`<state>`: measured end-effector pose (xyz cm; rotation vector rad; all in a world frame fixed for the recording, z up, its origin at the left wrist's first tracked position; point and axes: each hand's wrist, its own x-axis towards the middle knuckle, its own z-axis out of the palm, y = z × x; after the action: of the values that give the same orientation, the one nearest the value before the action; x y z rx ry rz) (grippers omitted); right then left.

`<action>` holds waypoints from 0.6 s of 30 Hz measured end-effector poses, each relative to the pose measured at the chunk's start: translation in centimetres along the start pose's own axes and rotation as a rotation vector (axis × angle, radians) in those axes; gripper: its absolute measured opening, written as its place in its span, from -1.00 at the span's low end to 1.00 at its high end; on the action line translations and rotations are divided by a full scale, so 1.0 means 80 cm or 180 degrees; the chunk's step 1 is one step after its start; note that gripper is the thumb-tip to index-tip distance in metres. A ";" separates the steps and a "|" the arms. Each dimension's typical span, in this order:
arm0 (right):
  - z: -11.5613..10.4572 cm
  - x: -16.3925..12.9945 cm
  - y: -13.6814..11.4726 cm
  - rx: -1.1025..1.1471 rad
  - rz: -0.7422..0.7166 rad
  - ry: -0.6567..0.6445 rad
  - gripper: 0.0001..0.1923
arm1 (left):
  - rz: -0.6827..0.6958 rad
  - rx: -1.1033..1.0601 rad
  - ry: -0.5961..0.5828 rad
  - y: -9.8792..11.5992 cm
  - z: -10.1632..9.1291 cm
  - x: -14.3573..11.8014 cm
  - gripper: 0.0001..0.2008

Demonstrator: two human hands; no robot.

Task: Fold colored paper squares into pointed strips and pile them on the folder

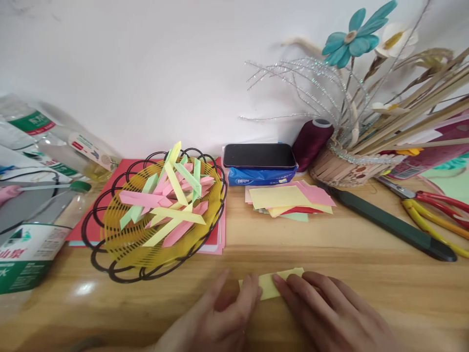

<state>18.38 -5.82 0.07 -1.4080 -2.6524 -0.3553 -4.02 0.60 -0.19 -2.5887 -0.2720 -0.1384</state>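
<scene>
A folded strip of pale yellow paper (269, 285) lies on the wooden table in front of me. My left hand (216, 313) is bent over the paper's left end, thumb and fingers drawn in on it and slightly blurred. On the right part of the strip, the fingertips of my right hand (326, 303) press down close together. Up and to the left, a yellow woven basket (120, 244) with a dark looped rim holds several folded pink, green and yellow paper strips (176, 195). Beyond my hands sits a loose stack of coloured paper pieces (282, 196).
A phone (259, 155) rests on a blue tissue pack (262, 176), beside a maroon thread spool (311, 142). Right of these are a flower pot (348, 166), a dark green craft knife (395, 222) and scissors (421, 198). Plastic bottles (32, 244) crowd the left.
</scene>
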 end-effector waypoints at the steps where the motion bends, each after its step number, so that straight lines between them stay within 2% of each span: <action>1: -0.002 0.001 0.000 -0.0015 -0.0010 -0.0006 -0.56 | 0.0004 -0.0013 0.0009 0.000 0.000 -0.003 -0.64; 7: -0.003 -0.015 0.019 -0.0115 -0.0273 0.0192 -0.55 | -0.0020 -0.0406 0.0195 -0.004 0.006 -0.008 -0.64; 10: -0.004 -0.031 0.019 -0.0312 -0.0090 0.0341 -0.51 | 0.0032 -0.0499 0.0321 -0.005 0.007 -0.006 -0.64; 14: -0.012 -0.022 -0.015 -0.0146 -0.0102 0.0377 -0.47 | 0.0107 -0.0510 0.0375 -0.004 0.008 -0.008 -0.65; 15: -0.013 -0.016 -0.027 -0.0123 -0.0051 0.0483 -0.45 | 0.0126 -0.0511 0.0352 -0.004 0.008 -0.009 -0.65; 18: -0.012 0.001 -0.055 0.0088 -0.0091 0.0376 -0.30 | 0.0150 -0.0522 0.0337 -0.003 0.010 -0.010 -0.66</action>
<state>14.70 -8.35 0.38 -1.3001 -2.5748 -0.3906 -4.85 1.08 -0.89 -2.7364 -0.1670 -0.2910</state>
